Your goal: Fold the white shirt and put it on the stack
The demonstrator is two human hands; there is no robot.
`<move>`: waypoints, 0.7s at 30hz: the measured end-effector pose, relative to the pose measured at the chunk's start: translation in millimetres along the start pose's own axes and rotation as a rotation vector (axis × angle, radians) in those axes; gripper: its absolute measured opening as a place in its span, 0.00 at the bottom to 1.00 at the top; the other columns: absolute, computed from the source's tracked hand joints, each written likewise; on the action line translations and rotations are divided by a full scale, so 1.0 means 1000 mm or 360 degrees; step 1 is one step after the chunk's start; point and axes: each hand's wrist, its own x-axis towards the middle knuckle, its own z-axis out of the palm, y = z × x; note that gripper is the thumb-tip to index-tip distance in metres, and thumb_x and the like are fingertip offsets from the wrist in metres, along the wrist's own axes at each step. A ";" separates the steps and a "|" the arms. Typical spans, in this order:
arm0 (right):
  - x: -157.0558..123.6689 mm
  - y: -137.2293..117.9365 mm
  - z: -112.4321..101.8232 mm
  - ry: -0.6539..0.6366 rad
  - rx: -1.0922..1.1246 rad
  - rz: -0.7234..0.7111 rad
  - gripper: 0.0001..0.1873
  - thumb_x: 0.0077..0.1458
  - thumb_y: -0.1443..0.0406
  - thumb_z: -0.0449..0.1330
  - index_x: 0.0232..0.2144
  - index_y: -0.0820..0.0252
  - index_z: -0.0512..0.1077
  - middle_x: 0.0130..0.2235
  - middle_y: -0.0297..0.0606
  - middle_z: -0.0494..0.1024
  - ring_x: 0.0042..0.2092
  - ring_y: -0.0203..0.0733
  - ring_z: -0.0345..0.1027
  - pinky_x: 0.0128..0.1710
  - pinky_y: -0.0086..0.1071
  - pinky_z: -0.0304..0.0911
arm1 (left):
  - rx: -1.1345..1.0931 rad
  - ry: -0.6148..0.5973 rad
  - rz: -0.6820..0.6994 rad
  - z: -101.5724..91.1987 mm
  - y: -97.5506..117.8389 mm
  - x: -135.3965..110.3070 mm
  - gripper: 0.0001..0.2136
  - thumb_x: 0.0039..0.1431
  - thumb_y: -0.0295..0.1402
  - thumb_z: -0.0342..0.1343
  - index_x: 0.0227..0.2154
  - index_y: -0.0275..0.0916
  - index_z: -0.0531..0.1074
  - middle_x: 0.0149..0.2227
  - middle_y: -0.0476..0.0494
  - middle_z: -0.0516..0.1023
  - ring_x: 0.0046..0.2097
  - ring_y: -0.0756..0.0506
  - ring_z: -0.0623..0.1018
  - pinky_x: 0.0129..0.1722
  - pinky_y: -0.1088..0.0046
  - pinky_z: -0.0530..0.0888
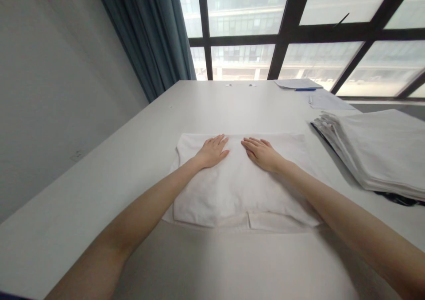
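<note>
A white folded cloth [229, 193] lies on the white table in front of me, its layers showing along the near edge. The near edge is a little uneven, with a short slit or fold line right of its middle. My left hand [212, 151] rests flat on the cloth's far half, fingers stretched out. To its right, my right hand [260, 153] also lies flat on the cloth, palm down. A small gap separates the two hands, and neither grips anything. Both forearms reach in across the near side of the cloth.
On the right stands a stack of folded white cloths [388, 145] with something black beneath it. Papers [299, 83] and a blue pen [305, 89] lie at the table's [133, 171] far right. Behind are a dark blue curtain [149, 29] and windows; a grey wall is left.
</note>
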 end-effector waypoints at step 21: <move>-0.056 0.138 -0.002 0.0138 -0.0186 0.0790 0.34 0.63 0.49 0.41 0.63 0.62 0.61 0.66 0.52 0.58 0.66 0.61 0.52 0.61 0.63 0.49 | 0.0138 -0.0005 -0.0465 -0.004 -0.073 -0.046 0.29 0.69 0.48 0.36 0.67 0.38 0.51 0.70 0.33 0.49 0.70 0.37 0.51 0.65 0.52 0.52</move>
